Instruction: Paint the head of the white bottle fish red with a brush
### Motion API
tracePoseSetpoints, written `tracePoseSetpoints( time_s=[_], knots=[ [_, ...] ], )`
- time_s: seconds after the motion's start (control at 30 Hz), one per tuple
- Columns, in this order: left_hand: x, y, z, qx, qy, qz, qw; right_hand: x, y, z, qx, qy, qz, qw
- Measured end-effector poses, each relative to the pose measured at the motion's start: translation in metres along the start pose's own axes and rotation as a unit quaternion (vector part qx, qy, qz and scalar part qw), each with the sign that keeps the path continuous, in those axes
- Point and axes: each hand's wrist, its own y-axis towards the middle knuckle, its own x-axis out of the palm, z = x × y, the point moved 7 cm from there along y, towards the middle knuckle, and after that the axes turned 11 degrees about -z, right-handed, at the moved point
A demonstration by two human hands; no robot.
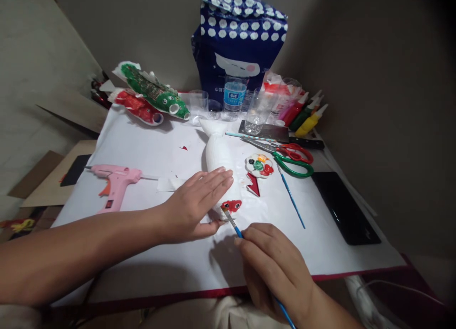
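Note:
A white fish-shaped piece (218, 153) lies on the white-covered table, its tail pointing away from me. Red paint with two dark eye spots (232, 206) covers a patch at its near end. My left hand (199, 201) lies across the fish's body, fingers over the top and thumb at the near end, holding it. My right hand (276, 267) grips a blue-handled paintbrush (237, 230), whose bristles touch the left edge of the red patch. To the right sits a flower-shaped palette (259, 166) with several paint colours.
A pink glue gun (119, 179) lies left; green and red painted fish (153, 89) at the back left. Clear cups, a blue bag (242, 49) and paint bottles (308, 122) stand behind. Scissors (294, 164), another brush (291, 196) and a black phone (345, 208) are right.

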Motion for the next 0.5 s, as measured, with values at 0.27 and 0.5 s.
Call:
tracePoseSetpoints(
  time_s=[0.27,0.5],
  knots=[
    [-0.0002,0.0000,-0.0002,-0.003,0.003,-0.003,1.000,0.0017,0.0013,0.0019,0.002,0.007,0.004,1.000],
    [0.0006,-0.0007,-0.0006,0.000,0.000,-0.001,1.000,0.0015,-0.0023,0.0012,0.003,0.013,0.002,1.000]
  ],
)
